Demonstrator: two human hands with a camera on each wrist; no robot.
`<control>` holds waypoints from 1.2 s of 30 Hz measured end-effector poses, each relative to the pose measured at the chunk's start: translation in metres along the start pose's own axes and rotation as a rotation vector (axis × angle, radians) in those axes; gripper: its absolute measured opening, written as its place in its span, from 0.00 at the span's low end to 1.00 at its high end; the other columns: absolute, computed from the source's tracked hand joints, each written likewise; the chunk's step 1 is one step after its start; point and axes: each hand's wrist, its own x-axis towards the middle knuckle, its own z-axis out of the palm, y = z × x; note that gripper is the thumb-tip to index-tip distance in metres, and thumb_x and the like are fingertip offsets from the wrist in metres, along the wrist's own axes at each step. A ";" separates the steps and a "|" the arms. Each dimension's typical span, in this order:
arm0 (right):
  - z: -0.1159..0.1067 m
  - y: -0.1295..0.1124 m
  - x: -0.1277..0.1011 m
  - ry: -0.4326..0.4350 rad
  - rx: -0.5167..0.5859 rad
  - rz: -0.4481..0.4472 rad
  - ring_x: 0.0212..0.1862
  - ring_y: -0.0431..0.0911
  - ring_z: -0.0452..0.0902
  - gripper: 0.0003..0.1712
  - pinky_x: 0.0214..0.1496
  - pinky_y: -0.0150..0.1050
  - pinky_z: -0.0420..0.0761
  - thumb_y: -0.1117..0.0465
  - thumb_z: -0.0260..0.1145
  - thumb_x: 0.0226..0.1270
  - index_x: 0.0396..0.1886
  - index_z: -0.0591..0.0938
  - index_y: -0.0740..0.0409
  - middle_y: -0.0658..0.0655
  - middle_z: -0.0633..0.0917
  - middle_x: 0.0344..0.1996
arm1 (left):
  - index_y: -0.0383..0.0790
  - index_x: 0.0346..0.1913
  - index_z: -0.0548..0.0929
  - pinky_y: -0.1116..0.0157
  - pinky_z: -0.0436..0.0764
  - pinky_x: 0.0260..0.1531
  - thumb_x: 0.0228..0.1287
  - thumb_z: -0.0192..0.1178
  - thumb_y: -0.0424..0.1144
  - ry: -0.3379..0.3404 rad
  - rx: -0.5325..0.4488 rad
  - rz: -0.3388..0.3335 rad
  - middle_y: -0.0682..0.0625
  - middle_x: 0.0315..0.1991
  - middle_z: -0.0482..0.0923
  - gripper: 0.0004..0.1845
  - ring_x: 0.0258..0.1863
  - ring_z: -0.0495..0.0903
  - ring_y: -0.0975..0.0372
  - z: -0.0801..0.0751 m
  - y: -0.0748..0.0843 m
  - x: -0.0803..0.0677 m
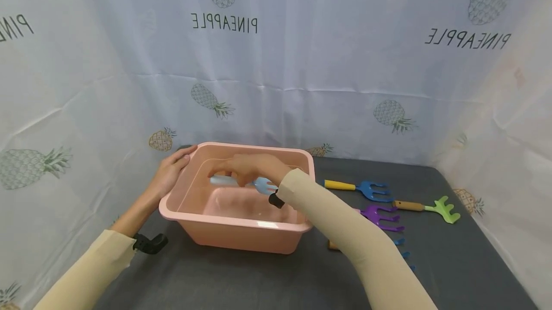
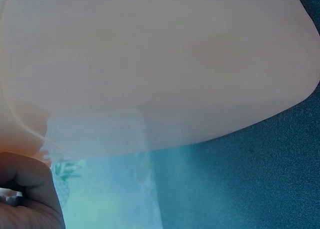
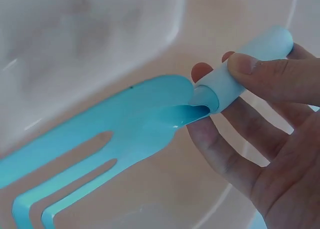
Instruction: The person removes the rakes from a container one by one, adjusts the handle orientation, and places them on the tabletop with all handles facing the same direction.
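Observation:
A pink plastic basin (image 1: 241, 243) stands upright on the dark table. At its far left corner my left hand (image 1: 170, 172) grips the rim; the left wrist view shows the basin's outer wall (image 2: 165, 59) with part of the curled hand (image 2: 30, 194) at lower left. Inside the basin, my right hand (image 1: 246, 167) holds a light blue hand fork (image 1: 264, 186) by its pale handle. In the right wrist view, thumb and fingers close around that handle (image 3: 262, 46), and the fork's tines (image 3: 70, 174) point away to the left, over the basin's interior.
Right of the basin lie more garden hand forks: a blue one with a yellow handle (image 1: 340, 185), a purple one (image 1: 379, 216), and a green one with a wooden handle (image 1: 444, 210). My right sleeve partly hides further blue tines (image 1: 400, 241). Pineapple-print curtain (image 1: 276, 61) surrounds the table.

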 end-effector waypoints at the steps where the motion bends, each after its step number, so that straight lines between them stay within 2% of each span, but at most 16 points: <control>1: -0.002 -0.002 -0.001 0.006 -0.037 -0.007 0.49 0.43 0.78 0.51 0.27 0.30 0.66 0.82 0.53 0.63 0.79 0.65 0.33 0.44 0.76 0.69 | 0.46 0.81 0.62 0.80 0.75 0.46 0.86 0.38 0.49 0.000 0.000 0.002 0.38 0.79 0.61 0.28 0.68 0.71 0.50 0.000 0.000 0.000; 2: -0.003 -0.004 -0.002 0.011 -0.066 -0.015 0.49 0.44 0.78 0.50 0.27 0.31 0.65 0.81 0.53 0.64 0.79 0.64 0.33 0.45 0.76 0.69 | 0.46 0.81 0.63 0.80 0.75 0.46 0.86 0.38 0.49 0.003 -0.002 0.002 0.38 0.79 0.62 0.28 0.68 0.71 0.51 0.000 0.000 0.001; 5: -0.007 -0.010 -0.006 0.013 -0.137 -0.042 0.54 0.43 0.79 0.50 0.31 0.30 0.71 0.81 0.53 0.65 0.79 0.63 0.34 0.45 0.74 0.71 | 0.46 0.81 0.63 0.81 0.75 0.46 0.86 0.38 0.49 -0.002 -0.009 0.002 0.37 0.79 0.61 0.28 0.69 0.71 0.49 0.000 0.000 0.001; 9: -0.013 -0.017 -0.010 0.023 -0.170 -0.092 0.62 0.45 0.79 0.50 0.41 0.30 0.80 0.82 0.53 0.64 0.80 0.64 0.36 0.43 0.70 0.75 | 0.45 0.81 0.62 0.80 0.75 0.46 0.86 0.38 0.49 -0.009 -0.016 0.002 0.36 0.79 0.61 0.28 0.70 0.71 0.47 0.000 0.001 -0.001; 12: -0.018 -0.023 -0.015 0.040 -0.172 -0.087 0.64 0.44 0.77 0.51 0.38 0.30 0.79 0.82 0.52 0.64 0.80 0.64 0.35 0.42 0.68 0.76 | 0.45 0.81 0.62 0.79 0.76 0.46 0.86 0.38 0.50 -0.011 -0.012 0.006 0.36 0.79 0.62 0.28 0.69 0.72 0.48 -0.001 0.002 -0.003; 15: -0.023 -0.029 -0.023 0.058 -0.193 -0.057 0.58 0.44 0.79 0.52 0.35 0.30 0.75 0.82 0.51 0.63 0.80 0.65 0.33 0.41 0.69 0.76 | 0.46 0.81 0.63 0.80 0.76 0.46 0.86 0.38 0.50 -0.008 -0.013 0.009 0.36 0.78 0.63 0.28 0.66 0.74 0.53 -0.001 0.002 -0.003; 20: -0.033 -0.037 -0.041 0.074 -0.210 -0.013 0.45 0.45 0.78 0.54 0.31 0.31 0.68 0.82 0.50 0.62 0.79 0.65 0.27 0.44 0.73 0.73 | 0.46 0.81 0.63 0.81 0.74 0.46 0.86 0.37 0.49 -0.003 -0.009 0.006 0.37 0.79 0.62 0.27 0.68 0.73 0.51 -0.001 0.001 -0.001; 21: -0.034 -0.038 -0.045 0.079 -0.211 -0.008 0.44 0.44 0.78 0.54 0.31 0.31 0.68 0.82 0.50 0.62 0.78 0.65 0.26 0.44 0.74 0.72 | 0.46 0.81 0.62 0.81 0.74 0.46 0.86 0.37 0.49 -0.005 -0.007 0.005 0.37 0.79 0.62 0.28 0.70 0.70 0.47 -0.001 0.001 -0.001; 23: -0.036 -0.039 -0.052 0.090 -0.224 -0.002 0.37 0.43 0.73 0.55 0.31 0.32 0.67 0.82 0.50 0.62 0.78 0.64 0.25 0.47 0.79 0.66 | 0.46 0.81 0.62 0.81 0.74 0.46 0.86 0.37 0.49 -0.008 -0.007 0.004 0.37 0.79 0.62 0.28 0.69 0.71 0.50 -0.001 0.001 0.000; 26: -0.040 -0.042 -0.062 0.104 -0.257 0.017 0.28 0.43 0.62 0.56 0.29 0.32 0.64 0.81 0.50 0.61 0.78 0.63 0.23 0.49 0.83 0.52 | 0.47 0.81 0.62 0.79 0.76 0.45 0.86 0.38 0.50 -0.018 -0.013 -0.003 0.36 0.79 0.62 0.28 0.60 0.76 0.63 -0.001 0.001 0.000; 28: -0.043 -0.044 -0.068 0.106 -0.277 0.034 0.25 0.43 0.56 0.57 0.28 0.33 0.62 0.81 0.49 0.61 0.78 0.62 0.20 0.51 0.82 0.43 | 0.47 0.81 0.62 0.78 0.77 0.44 0.86 0.38 0.51 -0.020 -0.012 -0.008 0.36 0.79 0.62 0.28 0.53 0.76 0.72 -0.002 0.001 0.001; 30: -0.045 -0.047 -0.075 0.114 -0.285 0.054 0.25 0.43 0.56 0.57 0.27 0.34 0.63 0.81 0.50 0.62 0.78 0.61 0.18 0.49 0.81 0.41 | 0.47 0.82 0.62 0.77 0.77 0.44 0.86 0.38 0.51 -0.022 -0.011 -0.014 0.36 0.79 0.61 0.29 0.49 0.74 0.77 -0.002 0.001 0.001; 36: -0.053 -0.054 -0.098 0.153 -0.273 0.084 0.25 0.43 0.56 0.57 0.27 0.34 0.64 0.82 0.49 0.61 0.76 0.64 0.19 0.47 0.82 0.43 | 0.48 0.81 0.63 0.78 0.76 0.44 0.86 0.39 0.52 -0.009 0.010 -0.020 0.37 0.79 0.61 0.28 0.50 0.72 0.76 -0.002 0.002 0.000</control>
